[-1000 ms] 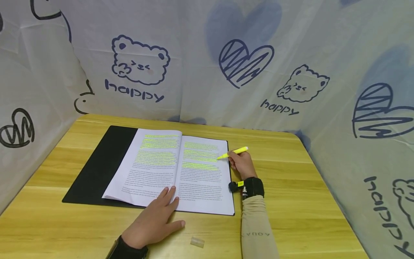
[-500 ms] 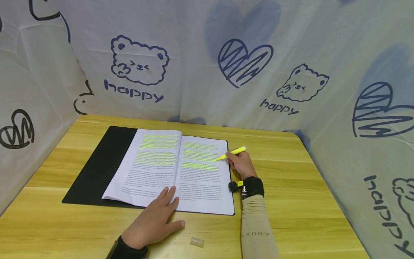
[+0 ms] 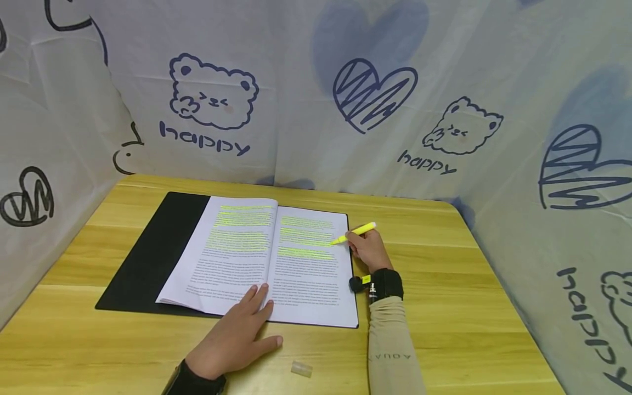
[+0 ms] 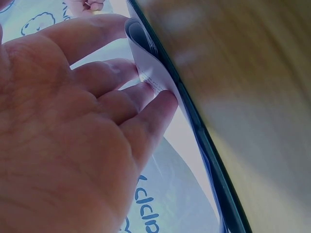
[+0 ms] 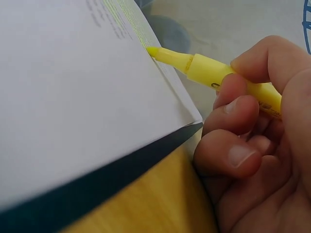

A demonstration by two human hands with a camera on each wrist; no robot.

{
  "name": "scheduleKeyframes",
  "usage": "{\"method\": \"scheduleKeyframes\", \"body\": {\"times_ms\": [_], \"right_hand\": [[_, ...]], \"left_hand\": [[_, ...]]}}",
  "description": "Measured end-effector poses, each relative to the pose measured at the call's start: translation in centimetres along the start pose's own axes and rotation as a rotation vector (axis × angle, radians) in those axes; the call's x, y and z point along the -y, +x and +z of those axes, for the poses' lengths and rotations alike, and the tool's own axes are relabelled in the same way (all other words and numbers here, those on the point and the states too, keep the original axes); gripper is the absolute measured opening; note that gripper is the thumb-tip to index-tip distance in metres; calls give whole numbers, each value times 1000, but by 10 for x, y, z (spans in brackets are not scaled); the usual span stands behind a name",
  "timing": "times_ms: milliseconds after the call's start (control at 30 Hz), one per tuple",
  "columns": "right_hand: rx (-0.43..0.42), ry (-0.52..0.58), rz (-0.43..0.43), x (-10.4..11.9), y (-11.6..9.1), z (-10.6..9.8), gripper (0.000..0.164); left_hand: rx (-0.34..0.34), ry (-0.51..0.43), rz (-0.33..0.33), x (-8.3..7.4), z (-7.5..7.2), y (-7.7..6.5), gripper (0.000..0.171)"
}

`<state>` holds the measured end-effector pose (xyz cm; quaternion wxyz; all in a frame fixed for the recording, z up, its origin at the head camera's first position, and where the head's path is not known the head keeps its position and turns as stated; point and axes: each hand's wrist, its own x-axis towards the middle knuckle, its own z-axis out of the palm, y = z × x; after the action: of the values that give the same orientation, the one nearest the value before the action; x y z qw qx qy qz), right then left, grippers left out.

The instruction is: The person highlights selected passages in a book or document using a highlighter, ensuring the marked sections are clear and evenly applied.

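Observation:
An open stack of printed pages (image 3: 306,285) lies in a black folder (image 3: 148,252), with yellow highlighted lines on the upper part of both pages. My right hand (image 3: 369,249) pinches a yellow highlighter (image 3: 362,229) between thumb and fingers at the right page's edge. In the right wrist view the uncapped tip of the highlighter (image 5: 170,57) is at the page beside the yellow lines; whether it touches cannot be told. My left hand (image 3: 232,337) rests with spread fingers on the lower middle of the pages, near the fold. The left wrist view shows its fingertips against the curved paper (image 4: 150,68).
A small translucent cap (image 3: 301,369) lies on the wooden table (image 3: 444,307) near its front, right of my left hand. White cloth (image 3: 296,109) printed with hearts and bears hangs behind the table and along both sides.
The highlighter and my right hand have shifted very slightly left and down over the last second. My left hand stays in place.

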<state>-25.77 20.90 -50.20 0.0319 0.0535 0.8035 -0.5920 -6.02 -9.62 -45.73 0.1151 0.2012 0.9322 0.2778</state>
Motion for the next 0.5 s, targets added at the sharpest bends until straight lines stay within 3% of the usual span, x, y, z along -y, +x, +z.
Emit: {"method": "scheduleKeyframes", "body": {"times_ms": [300, 500], "right_hand": [[-19, 24, 15, 0, 1, -1, 24], [-67, 219, -2, -5, 3, -2, 28]], "left_hand": [[1, -10, 0, 0, 0, 0, 76], [4, -13, -2, 0, 0, 0, 76]]}}
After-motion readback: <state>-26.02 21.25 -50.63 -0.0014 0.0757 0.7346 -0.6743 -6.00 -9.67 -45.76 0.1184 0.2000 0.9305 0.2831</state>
